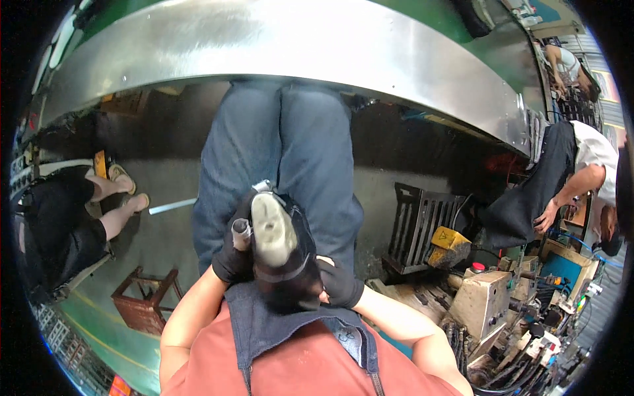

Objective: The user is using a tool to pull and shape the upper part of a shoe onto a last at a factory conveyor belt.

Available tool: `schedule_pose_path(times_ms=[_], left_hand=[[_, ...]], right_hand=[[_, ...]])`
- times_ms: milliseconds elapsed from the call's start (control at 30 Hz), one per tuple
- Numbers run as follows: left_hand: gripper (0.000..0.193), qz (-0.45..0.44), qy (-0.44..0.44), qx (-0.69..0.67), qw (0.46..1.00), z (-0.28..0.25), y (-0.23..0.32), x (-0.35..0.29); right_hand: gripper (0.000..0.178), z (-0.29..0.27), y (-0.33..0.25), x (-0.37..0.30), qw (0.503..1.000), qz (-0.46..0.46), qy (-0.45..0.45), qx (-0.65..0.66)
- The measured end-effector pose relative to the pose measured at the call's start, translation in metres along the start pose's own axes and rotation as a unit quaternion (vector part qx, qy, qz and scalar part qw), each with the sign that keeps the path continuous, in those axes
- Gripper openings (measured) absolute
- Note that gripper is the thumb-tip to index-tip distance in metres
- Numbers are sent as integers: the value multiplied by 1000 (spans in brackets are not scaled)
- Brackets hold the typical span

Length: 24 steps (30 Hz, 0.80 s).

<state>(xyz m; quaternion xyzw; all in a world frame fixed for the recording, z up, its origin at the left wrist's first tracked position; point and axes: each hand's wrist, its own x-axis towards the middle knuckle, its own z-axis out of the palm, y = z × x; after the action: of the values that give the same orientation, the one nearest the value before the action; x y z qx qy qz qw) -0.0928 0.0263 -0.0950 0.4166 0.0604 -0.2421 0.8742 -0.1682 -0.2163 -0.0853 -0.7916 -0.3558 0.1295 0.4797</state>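
Observation:
A black shoe [307,247] lies above my lap, its pale, uneven underside [274,232] facing up and its toe pointing away from me. My left hand [234,259], in a black glove with light wrapping round a fingertip, grips the shoe's left side. At the near right, by the heel end, my right hand [341,285] is closed on the shoe in a black glove with bare fingertips. The shoe hides part of the fingers of both hands. Beneath it a dark blue apron [264,323] covers my middle.
A shiny metal-edged conveyor [284,43] with a green surface crosses in front of my knees. At right stand a black slatted rack [422,224], a yellow pedal [449,243] and a machine box with a red button [479,300]. Co-workers sit at left and right; a brown stool [144,300] is at left.

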Motion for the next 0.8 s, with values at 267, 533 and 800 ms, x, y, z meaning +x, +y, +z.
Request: schedule_pose_path(times_ms=[267, 533, 800], left_hand=[[99, 24, 48, 92, 994, 11, 12, 12], [70, 182, -6, 300, 936, 17, 58, 17], [39, 229, -50, 267, 935, 40, 112, 77]], right_hand=[[45, -11, 4, 8, 998, 3, 19, -65], [41, -23, -7, 39, 997, 9, 36, -63], [19, -52, -63, 102, 950, 237, 90, 180]])
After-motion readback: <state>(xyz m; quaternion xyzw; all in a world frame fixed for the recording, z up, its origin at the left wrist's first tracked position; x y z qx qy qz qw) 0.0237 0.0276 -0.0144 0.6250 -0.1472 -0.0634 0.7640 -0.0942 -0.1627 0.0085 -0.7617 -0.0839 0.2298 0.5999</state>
